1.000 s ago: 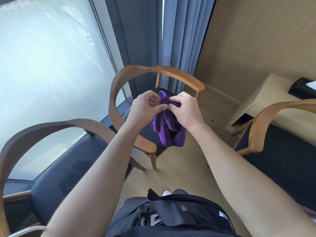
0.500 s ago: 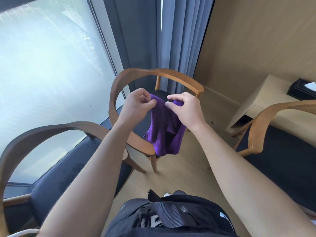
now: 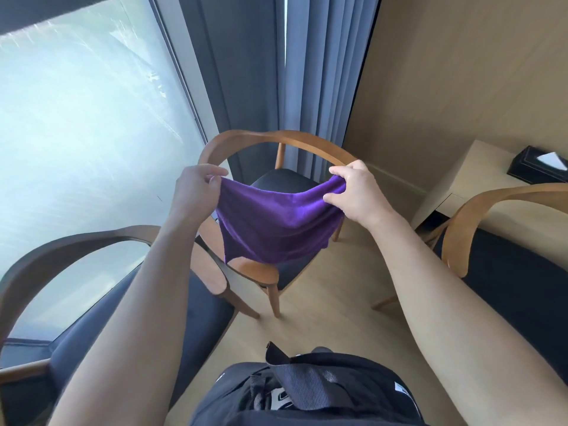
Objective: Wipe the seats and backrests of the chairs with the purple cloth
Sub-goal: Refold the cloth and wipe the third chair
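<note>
The purple cloth [image 3: 278, 224] hangs spread out in the air between my two hands. My left hand [image 3: 196, 192] pinches its left top corner and my right hand [image 3: 358, 193] pinches its right top corner. Behind the cloth stands a wooden chair [image 3: 246, 142] with a curved backrest and a dark seat [image 3: 281, 181], partly hidden by the cloth. A second chair [image 3: 70, 247] of the same kind is at the lower left, under my left forearm. The third chair [image 3: 498, 198] is at the right edge.
A large window [image 3: 76, 133] fills the left. Grey curtains [image 3: 319, 72] hang in the corner behind the far chair. A light wooden desk [image 3: 461, 179] with a black tissue box [image 3: 538, 164] stands at the right. Pale wood floor [image 3: 332, 296] lies between the chairs.
My hands have moved apart and a little upward, pulling the bunched cloth out into a wide sheet.
</note>
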`<state>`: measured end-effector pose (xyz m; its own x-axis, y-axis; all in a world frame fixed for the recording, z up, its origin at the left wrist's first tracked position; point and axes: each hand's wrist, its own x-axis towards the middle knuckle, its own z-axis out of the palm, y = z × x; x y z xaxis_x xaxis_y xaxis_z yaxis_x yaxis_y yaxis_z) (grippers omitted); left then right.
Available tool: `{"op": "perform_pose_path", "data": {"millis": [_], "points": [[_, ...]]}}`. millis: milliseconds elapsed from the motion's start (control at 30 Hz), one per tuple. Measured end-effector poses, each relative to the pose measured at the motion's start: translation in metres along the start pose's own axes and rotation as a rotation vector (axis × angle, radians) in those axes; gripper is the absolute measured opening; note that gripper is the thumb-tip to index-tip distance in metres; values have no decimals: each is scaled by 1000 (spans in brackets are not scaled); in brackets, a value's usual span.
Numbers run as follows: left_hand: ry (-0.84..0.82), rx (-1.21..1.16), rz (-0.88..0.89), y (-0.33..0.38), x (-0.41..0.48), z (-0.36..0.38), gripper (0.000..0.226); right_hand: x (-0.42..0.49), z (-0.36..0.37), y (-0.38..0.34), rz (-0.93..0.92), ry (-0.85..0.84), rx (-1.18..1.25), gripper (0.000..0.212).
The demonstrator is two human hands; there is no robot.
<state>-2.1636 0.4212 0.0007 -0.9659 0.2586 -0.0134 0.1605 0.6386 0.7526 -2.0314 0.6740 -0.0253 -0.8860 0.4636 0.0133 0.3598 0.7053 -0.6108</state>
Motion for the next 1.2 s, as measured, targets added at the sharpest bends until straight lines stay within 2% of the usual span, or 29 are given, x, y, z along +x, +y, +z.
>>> {"op": "perform_pose_path", "data": {"millis": [67,167,267,400,500,567,667,867,1000,1067,1133,1200], "points": [[-32,65,21,-2,1,-4,32,0,0,3,5,-68,-119,58],[-54,246,48,-12,5,-11,39,-1,-3,10,24,-95,-247,42],[72,278,51,-18,8,-13,21,0,-7,10,48,-13,-195,29],[101,304,106,-13,8,-9,10,1,-4,0,16,67,-176,34],[5,301,155,1,3,-1,11,1,2,-10,-15,58,-134,27],[-32,250,153,13,-3,8,18,1,7,-18,-10,62,-97,32],[-101,172,163,31,-13,24,19,1,15,-30,-1,27,-2,29],[-385,-11,162,54,-25,49,17,-1,21,-41,-64,-194,299,13],[-514,-87,143,55,-24,52,31,-4,18,-32,-132,-315,448,29],[-479,-127,124,52,-23,54,40,-1,19,-27,-149,-262,389,31],[-329,-152,122,46,-20,55,45,2,20,-18,-170,-191,306,17],[-184,-39,159,39,-15,54,43,4,20,-13,-197,-173,285,19]]}}
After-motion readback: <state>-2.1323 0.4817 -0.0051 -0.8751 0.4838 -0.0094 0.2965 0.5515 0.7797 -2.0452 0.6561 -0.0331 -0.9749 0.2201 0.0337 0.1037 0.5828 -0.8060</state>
